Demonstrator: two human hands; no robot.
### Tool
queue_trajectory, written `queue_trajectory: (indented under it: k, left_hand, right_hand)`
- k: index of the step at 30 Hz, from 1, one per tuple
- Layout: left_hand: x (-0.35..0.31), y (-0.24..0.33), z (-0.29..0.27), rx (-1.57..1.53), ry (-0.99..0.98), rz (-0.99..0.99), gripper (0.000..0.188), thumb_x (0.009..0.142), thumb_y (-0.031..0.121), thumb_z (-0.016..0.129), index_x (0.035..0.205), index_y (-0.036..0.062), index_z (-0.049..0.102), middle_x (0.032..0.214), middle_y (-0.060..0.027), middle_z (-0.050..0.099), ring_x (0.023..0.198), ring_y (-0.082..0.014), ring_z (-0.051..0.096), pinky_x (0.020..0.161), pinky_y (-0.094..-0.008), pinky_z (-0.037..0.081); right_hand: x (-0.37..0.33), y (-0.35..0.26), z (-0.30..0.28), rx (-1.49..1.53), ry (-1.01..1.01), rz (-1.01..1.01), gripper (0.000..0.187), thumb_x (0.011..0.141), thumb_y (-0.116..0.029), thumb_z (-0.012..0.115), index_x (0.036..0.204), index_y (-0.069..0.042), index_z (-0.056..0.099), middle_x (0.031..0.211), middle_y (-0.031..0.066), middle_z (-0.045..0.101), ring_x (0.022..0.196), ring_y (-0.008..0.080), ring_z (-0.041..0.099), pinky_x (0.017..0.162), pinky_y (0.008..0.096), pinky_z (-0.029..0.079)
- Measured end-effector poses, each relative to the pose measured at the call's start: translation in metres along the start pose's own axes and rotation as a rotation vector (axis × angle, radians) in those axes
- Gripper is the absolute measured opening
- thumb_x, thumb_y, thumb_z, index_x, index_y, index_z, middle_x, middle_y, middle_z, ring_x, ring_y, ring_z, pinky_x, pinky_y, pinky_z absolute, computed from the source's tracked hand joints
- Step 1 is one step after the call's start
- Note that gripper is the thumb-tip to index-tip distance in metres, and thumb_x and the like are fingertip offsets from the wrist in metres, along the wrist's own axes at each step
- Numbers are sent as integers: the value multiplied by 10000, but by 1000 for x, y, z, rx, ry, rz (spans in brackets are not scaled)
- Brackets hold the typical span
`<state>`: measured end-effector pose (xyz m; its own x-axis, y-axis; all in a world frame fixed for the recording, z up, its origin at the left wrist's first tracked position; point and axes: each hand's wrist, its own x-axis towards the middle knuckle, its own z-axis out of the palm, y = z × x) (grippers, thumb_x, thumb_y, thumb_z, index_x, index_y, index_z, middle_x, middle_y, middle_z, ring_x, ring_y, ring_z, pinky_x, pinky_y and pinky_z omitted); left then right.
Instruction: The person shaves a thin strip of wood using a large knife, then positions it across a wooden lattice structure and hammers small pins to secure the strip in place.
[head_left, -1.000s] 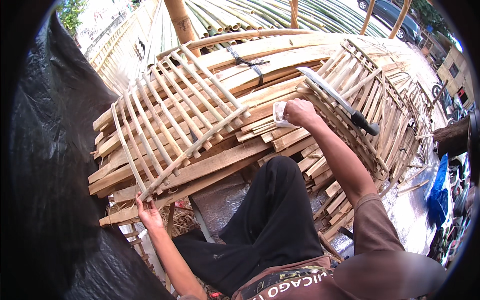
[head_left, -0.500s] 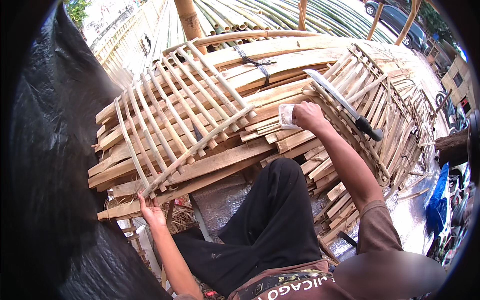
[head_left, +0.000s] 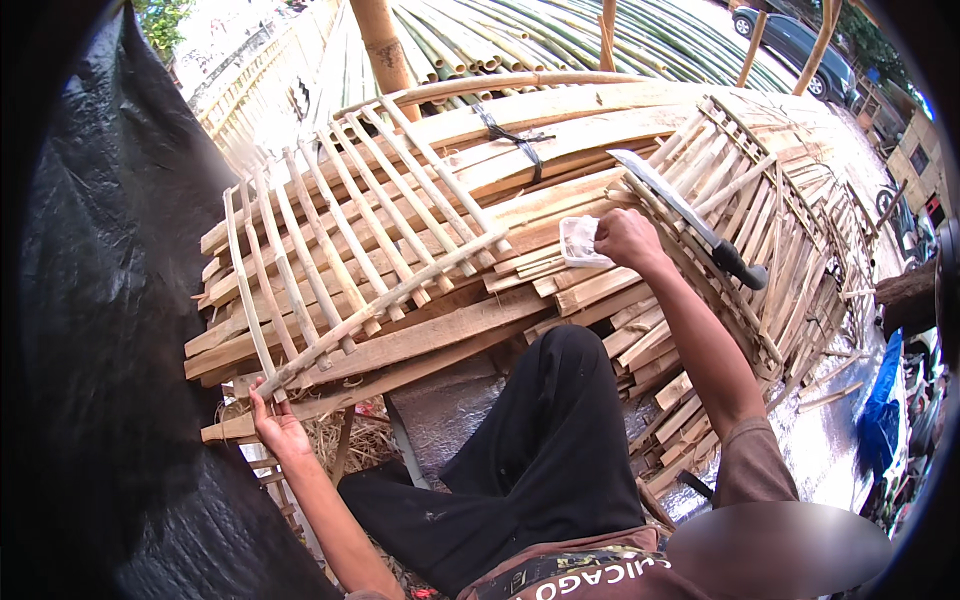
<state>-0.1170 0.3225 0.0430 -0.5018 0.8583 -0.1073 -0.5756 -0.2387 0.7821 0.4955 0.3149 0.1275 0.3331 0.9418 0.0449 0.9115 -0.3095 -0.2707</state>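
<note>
My left hand (head_left: 283, 432) grips the near left corner of a bamboo rack (head_left: 385, 300), its thumb and fingers around the end of the front rail. The rack is a row of thin slats fixed to that rail, and it lies tilted on a stack of wooden planks (head_left: 450, 343). At a small clear plastic tub (head_left: 578, 240), my right hand (head_left: 629, 240) has its fingers curled together over the right side. What they pinch, if anything, is hidden. Just right of this hand, a large knife (head_left: 690, 212) with a black handle rests on the wood.
A second slatted bamboo panel (head_left: 745, 165) lies at the right, over piles of split wood pieces (head_left: 660, 370). Black sheeting (head_left: 110, 300) hangs along the left side. Beyond the planks stand a bamboo post (head_left: 381, 45) and long green bamboo poles (head_left: 520, 35).
My left hand and the rack's near left end have shifted slightly left. My right hand has moved slightly right and down, and more of the tub's inside shows.
</note>
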Motion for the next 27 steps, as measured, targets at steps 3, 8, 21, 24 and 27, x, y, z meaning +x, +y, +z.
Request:
queue_trajectory:
  k: [3, 8, 21, 24, 27]
  left_hand:
    - [-6, 24, 8, 13, -4, 64, 371, 977, 237, 628, 1297, 59, 566, 1250, -51, 645, 1123, -166, 621, 952, -303, 542]
    - [-17, 59, 20, 54, -39, 172, 342, 980, 207, 623, 1285, 58, 585, 1246, -56, 646, 1115, -160, 624, 935, -302, 550]
    - [-33, 78, -33, 44, -108, 93, 361, 976, 228, 626, 1294, 67, 572, 1217, -32, 638, 1069, -139, 635, 861, -274, 576]
    - [-23, 59, -60, 16, -70, 34, 358, 970, 244, 639, 1268, 53, 584, 1187, -39, 657, 1072, -151, 640, 883, -283, 570]
    - [-20, 45, -66, 13, -43, 5, 367, 972, 265, 635, 1266, 50, 588, 1199, -44, 659, 1087, -155, 636, 906, -297, 564]
  right_hand:
    - [-15, 0, -13, 41, 50, 40, 186, 713, -216, 710, 869, -141, 778, 873, 162, 728, 836, 339, 706, 786, 426, 562]
    - [-25, 19, -13, -26, 58, 39, 141, 730, -216, 721, 836, -127, 747, 846, 154, 722, 836, 337, 699, 777, 431, 552]
    - [-97, -61, 63, 1265, -35, -181, 189, 855, -158, 734, 935, 13, 719, 855, 84, 720, 830, 141, 665, 817, 288, 518]
    - [-75, -90, 72, 1239, -180, -85, 197, 853, -164, 724, 919, 21, 714, 818, 72, 709, 812, 132, 656, 778, 287, 516]
    - [-36, -111, 90, 1279, -141, -4, 232, 825, -185, 719, 936, 18, 719, 813, 70, 714, 784, 140, 660, 731, 298, 517]
